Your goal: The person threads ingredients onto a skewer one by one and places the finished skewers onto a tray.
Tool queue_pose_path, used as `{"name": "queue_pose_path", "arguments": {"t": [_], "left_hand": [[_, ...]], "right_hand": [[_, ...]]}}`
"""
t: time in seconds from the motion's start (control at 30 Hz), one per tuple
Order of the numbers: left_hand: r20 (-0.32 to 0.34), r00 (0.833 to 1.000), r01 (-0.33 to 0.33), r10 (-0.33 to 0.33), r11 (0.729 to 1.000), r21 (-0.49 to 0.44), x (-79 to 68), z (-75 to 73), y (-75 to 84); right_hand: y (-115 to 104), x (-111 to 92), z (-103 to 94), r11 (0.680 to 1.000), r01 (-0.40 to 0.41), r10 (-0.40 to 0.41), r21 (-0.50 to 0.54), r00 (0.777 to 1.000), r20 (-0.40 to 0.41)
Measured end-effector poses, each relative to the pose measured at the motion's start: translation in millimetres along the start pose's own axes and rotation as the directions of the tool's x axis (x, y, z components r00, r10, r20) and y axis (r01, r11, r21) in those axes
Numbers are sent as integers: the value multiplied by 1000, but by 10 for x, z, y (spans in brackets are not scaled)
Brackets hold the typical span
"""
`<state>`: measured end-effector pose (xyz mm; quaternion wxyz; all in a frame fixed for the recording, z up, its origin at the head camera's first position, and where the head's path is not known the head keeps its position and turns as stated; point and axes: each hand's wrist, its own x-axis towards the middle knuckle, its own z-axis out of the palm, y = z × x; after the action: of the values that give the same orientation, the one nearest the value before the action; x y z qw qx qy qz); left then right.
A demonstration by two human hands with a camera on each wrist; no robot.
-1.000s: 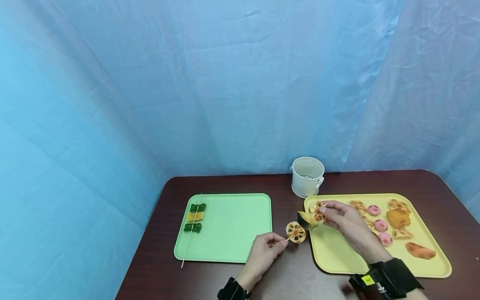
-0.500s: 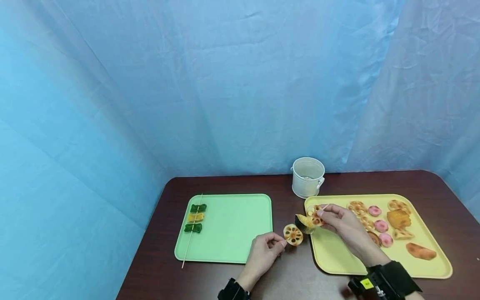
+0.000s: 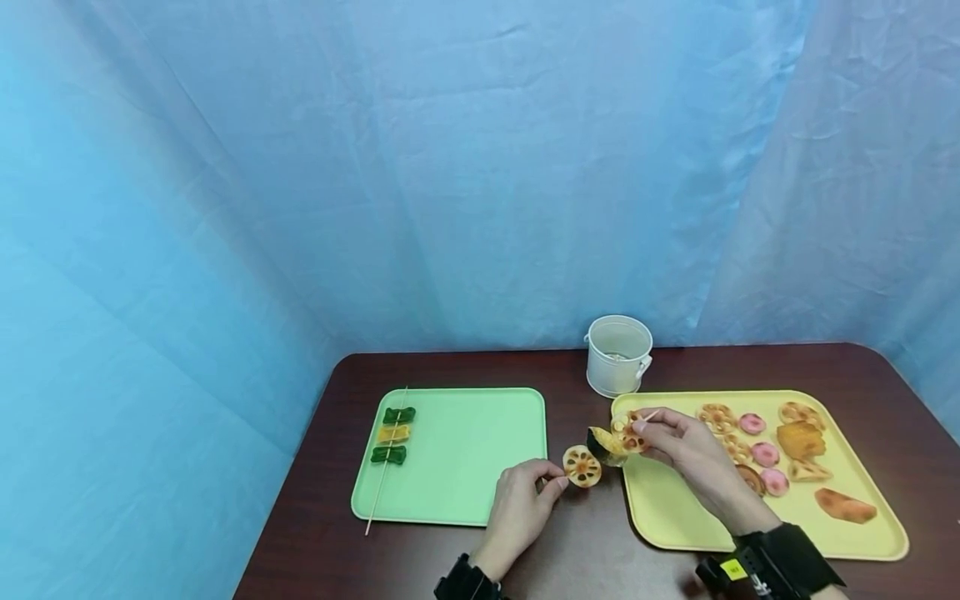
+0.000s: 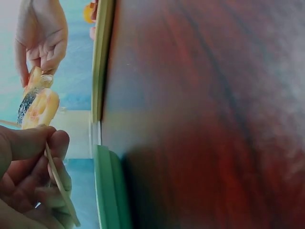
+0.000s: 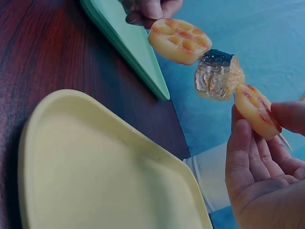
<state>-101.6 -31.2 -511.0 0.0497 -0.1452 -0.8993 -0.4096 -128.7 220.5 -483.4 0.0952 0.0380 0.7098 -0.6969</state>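
Observation:
My left hand pinches a thin wooden skewer between thumb and fingers, right beside a lotus root slice. Along from it sits a yellow pumpkin-like wedge with dark green skin. A second lotus root slice is at the far end, and my right hand grips it between thumb and fingers. The skewer tip pokes out past that slice. Both hands hold the loaded skewer up, spanning from the dark table to over the yellow tray's left edge.
The yellow tray holds lotus slices, pink-and-white rounds and several browned pieces. On the green tray lies a finished-looking skewer of green and yellow pieces. A white bucket stands at the back.
My right hand has shifted slightly left and down. The pieces have moved left, so the first lotus slice now sits close against my left fingertips, where a bit of skewer showed before.

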Motion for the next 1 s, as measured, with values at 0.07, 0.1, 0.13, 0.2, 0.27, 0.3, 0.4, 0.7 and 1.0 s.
{"name": "queue_pose_path", "arguments": {"t": [0.07,0.1,0.13,0.2,0.27,0.3,0.4,0.7,1.0], "left_hand": [[3,1000,-5,5,1000,-4,2,-7,-2],[2,1000,-5,5,1000,-11,2,-8,-5],[1,1000,-6,6,1000,-17,1,-9,-12],[-7,1000,-8,8,1000,-24,-3,-13,-24],[-20,1000,-21,20,999,-25,-6,-25,-38],[-28,999,-29,28,999,-28,-6,-36,-47],[-44,998,-37,36,999,-34,3,-97,-80],[-69,998,-12,11,1000,-11,-2,-418,-238],[-144,988,64,-55,996,58,-75,-714,-450]], "right_hand": [[-2,-1,-6,1000,1,-1,6,1000,4],[-4,-2,-9,1000,2,-2,10,1000,7],[-4,-3,-13,1000,5,-5,8,1000,12],[-18,-9,-18,1000,10,-10,7,1000,25],[-33,-18,-28,1000,9,-10,2,999,37],[-41,-20,-35,1000,6,-6,0,999,40],[-58,-25,-61,1000,0,1,-9,998,55],[-45,-11,-205,997,55,-51,-51,996,75],[-14,-13,-263,995,79,-76,-52,995,56]]}}
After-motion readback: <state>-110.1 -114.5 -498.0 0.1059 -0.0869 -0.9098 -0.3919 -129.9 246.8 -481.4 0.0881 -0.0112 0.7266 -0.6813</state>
